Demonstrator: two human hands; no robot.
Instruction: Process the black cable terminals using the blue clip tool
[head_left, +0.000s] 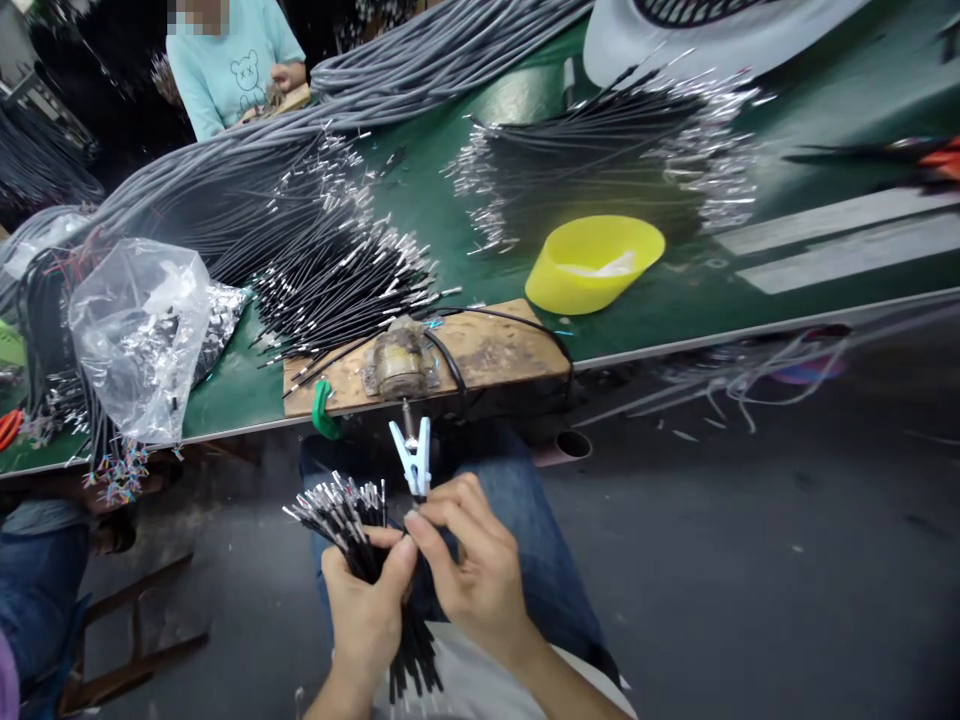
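My left hand [367, 610] is closed round a bundle of black cables [416, 655] above my lap. Their silver-tipped ends [334, 510] fan out at the upper left. Beside it, my right hand [476, 560] is closed in a pinch, its fingertips meeting my left thumb. A short dark piece, apparently one black cable [418, 499], shows between those fingertips and the jaws of a light blue clip [412, 460]. That clip sits on a metal shaft [408, 415] pointing from a small taped motor [401, 362] at the table edge.
The motor is mounted on a wooden board [495, 350], with a green clamp [324, 410]. Cable piles [352, 280], a plastic bag [142, 340], a yellow container [592, 270] and pliers [900, 155] lie on the green table [675, 310]. A person [232, 70] sits across.
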